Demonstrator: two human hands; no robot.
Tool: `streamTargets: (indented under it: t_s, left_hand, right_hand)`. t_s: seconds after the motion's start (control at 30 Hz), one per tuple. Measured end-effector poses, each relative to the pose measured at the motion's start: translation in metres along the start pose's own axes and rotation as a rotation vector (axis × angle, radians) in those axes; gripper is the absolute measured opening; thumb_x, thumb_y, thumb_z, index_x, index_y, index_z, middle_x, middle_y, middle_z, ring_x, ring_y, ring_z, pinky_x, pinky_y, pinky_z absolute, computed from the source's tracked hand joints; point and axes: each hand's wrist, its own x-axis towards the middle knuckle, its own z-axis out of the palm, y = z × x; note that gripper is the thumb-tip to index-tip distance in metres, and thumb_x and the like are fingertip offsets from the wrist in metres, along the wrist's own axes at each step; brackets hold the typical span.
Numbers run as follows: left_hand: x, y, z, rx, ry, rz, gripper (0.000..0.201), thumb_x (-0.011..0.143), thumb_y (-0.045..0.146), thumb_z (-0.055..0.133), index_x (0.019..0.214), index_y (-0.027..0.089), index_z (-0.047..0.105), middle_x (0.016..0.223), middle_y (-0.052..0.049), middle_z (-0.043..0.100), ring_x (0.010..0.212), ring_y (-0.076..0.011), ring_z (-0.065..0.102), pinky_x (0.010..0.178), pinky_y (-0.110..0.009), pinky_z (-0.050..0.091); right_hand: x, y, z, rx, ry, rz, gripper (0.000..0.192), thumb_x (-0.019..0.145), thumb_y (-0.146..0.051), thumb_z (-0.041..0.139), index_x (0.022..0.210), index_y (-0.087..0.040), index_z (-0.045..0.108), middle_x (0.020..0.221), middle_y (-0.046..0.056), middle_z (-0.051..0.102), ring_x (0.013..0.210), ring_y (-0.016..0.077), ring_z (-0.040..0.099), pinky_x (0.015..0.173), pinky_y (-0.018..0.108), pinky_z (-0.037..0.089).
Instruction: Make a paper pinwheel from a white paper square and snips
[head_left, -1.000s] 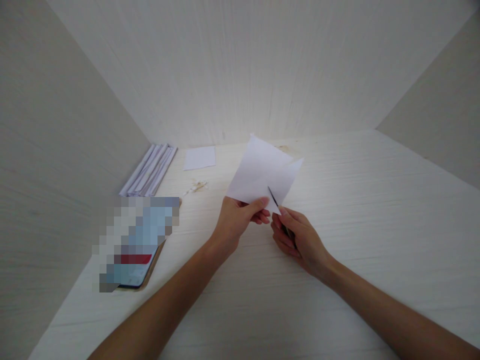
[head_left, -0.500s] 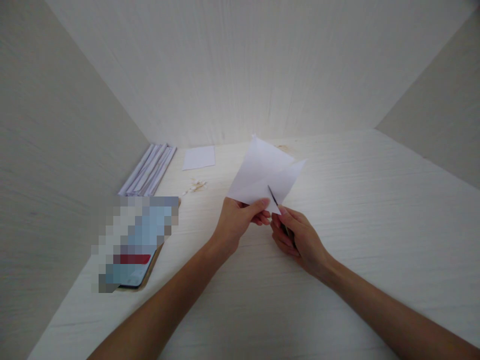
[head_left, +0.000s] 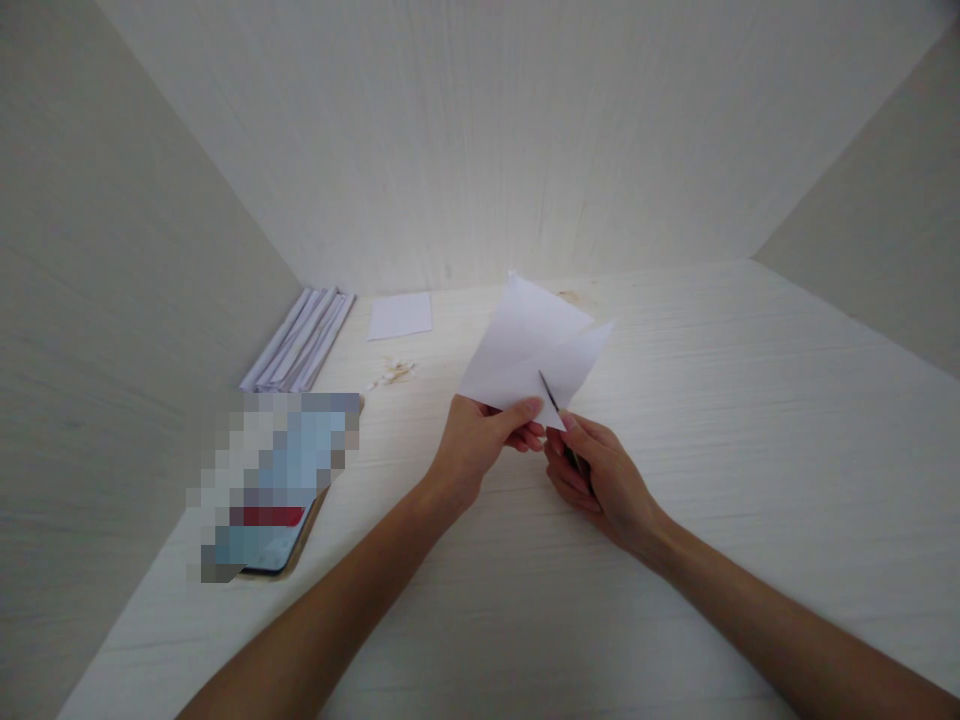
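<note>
My left hand (head_left: 480, 445) pinches the lower edge of a folded white paper (head_left: 529, 345) and holds it up above the pale wooden table (head_left: 712, 420). My right hand (head_left: 600, 480) grips a small pair of scissors (head_left: 551, 398); only the thin dark blade shows, reaching into the paper's bottom edge beside my left thumb. The handles are hidden inside my fingers.
A bundle of folded white papers (head_left: 300, 340) lies at the back left by the wall. A small white sheet (head_left: 400, 316) and some paper scraps (head_left: 392, 373) lie behind my hands. A phone (head_left: 274, 490) with a blurred screen rests at the left. Walls enclose three sides.
The paper and both hands have shifted very slightly right; the blade stays in the paper's lower edge. Otherwise nothing has moved.
</note>
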Motion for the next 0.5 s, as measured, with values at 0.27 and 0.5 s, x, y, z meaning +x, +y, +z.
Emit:
streamTargets:
  t_s: [0.27,0.5]
  left_hand:
    - [0.0007,-0.0025,-0.0002,-0.009,-0.012,0.008,0.014,0.059,0.021,0.065,0.052,0.010,0.059,0.046,-0.002,0.059,0.038,-0.0072,0.051,0.040,-0.018,0.039]
    - [0.0028,-0.0021,-0.0017,-0.117,0.071,0.117,0.014,0.057,0.020,0.066,0.052,0.010,0.059,0.046,-0.001,0.058,0.038,-0.0073,0.050,0.040,-0.019,0.038]
  right_hand:
    - [0.0006,0.0007,-0.0002,0.005,0.024,0.026,0.038,0.066,-0.049,0.057,0.052,-0.017,0.040,0.031,-0.011,0.028,0.025,0.0000,0.015,0.024,0.014,0.009]
    - [0.0006,0.0029,-0.0014,-0.040,-0.035,0.006,0.037,0.070,-0.048,0.053,0.053,-0.017,0.039,0.031,-0.011,0.027,0.025,0.0004,0.016,0.024,0.013,0.011]
